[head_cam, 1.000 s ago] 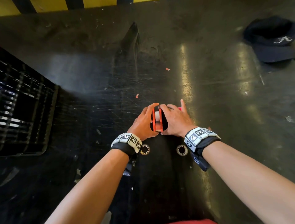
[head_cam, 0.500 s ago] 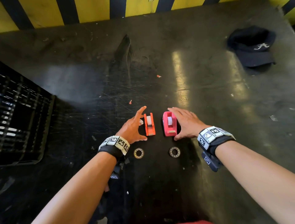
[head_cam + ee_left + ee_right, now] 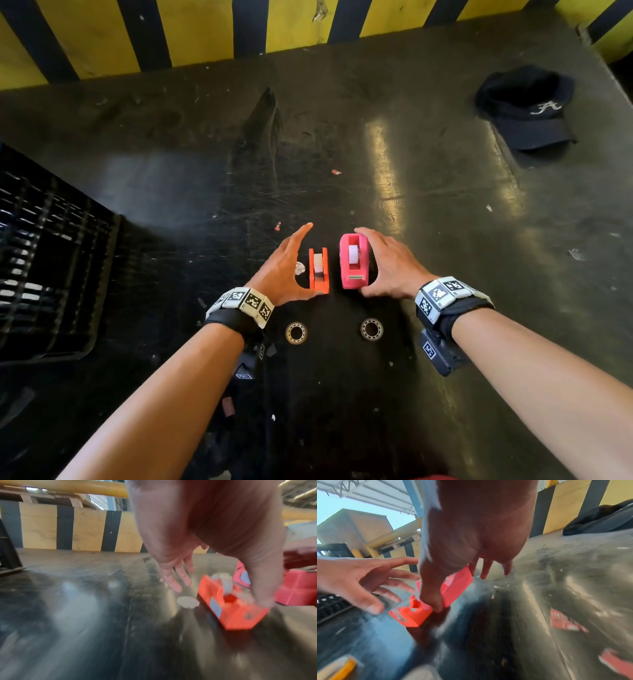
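Observation:
An orange tape dispenser point(image 3: 318, 270) and a pink tape dispenser point(image 3: 354, 262) stand side by side, a small gap apart, on the dark table point(image 3: 205, 192). My left hand point(image 3: 303, 255) is left of the orange one with fingers straight; its thumb touches the dispenser's near end. My right hand point(image 3: 371, 263) lies along the pink one's right side, thumb at its near end, fingers relaxed. The left wrist view shows the orange dispenser point(image 3: 229, 608) under my thumb. In the right wrist view, the pink dispenser point(image 3: 457, 586) is partly hidden behind my thumb.
Two metal bearing rings point(image 3: 296, 332) point(image 3: 371, 329) lie just in front of the dispensers. A small white disc point(image 3: 300, 268) sits under my left palm. A black crate point(image 3: 44, 274) stands at the left edge, a dark cap point(image 3: 527, 109) at the back right, and a yellow-black striped barrier point(image 3: 205, 31) behind.
A second ago both hands pressed the two dispensers together. They now stand apart, and both hands have opened beside them; the right hand has since moved closer to the pink one.

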Action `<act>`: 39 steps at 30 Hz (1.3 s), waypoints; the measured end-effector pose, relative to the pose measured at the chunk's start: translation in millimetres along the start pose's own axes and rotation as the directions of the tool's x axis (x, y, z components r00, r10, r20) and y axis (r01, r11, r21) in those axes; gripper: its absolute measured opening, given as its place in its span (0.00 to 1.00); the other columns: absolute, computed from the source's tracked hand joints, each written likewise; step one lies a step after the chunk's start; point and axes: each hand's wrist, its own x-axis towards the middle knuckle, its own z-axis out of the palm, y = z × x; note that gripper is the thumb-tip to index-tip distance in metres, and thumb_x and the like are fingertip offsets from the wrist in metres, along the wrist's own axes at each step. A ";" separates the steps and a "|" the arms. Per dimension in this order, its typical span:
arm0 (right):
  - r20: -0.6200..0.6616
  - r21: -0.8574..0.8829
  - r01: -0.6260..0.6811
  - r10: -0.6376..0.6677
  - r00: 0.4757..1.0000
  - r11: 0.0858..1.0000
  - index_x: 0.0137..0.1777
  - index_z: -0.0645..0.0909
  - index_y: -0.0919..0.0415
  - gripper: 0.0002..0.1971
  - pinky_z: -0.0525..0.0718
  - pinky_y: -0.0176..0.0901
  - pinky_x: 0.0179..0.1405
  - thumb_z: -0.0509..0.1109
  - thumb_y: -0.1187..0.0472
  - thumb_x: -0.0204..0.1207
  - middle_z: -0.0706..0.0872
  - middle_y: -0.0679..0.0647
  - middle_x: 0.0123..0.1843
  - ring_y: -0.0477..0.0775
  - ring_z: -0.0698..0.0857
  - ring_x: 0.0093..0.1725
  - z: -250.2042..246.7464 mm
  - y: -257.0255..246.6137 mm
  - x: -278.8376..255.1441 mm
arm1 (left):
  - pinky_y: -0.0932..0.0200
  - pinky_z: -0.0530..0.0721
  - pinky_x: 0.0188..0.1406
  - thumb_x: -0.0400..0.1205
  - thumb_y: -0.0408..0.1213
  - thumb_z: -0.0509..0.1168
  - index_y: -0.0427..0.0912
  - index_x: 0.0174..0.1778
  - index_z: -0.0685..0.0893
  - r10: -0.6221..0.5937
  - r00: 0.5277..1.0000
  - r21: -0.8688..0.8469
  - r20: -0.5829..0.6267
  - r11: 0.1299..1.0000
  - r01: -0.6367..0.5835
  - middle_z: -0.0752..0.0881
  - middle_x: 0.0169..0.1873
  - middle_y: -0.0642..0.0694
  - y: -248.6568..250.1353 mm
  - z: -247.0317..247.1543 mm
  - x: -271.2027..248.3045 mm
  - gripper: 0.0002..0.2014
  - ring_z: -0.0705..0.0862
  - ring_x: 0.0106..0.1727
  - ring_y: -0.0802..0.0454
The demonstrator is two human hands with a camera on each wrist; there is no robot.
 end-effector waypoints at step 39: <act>-0.100 0.118 0.109 -0.097 0.990 0.987 0.82 0.59 0.44 0.57 0.82 0.61 0.67 0.87 0.44 0.55 0.80 0.51 0.69 0.60 0.81 0.66 -19.5 -44.0 -21.1 | 0.54 0.81 0.66 0.77 0.53 0.76 0.54 0.74 0.77 0.188 0.978 0.196 -0.094 0.966 -0.167 0.78 0.74 0.52 56.0 -19.9 -4.0 0.30 0.82 0.70 0.50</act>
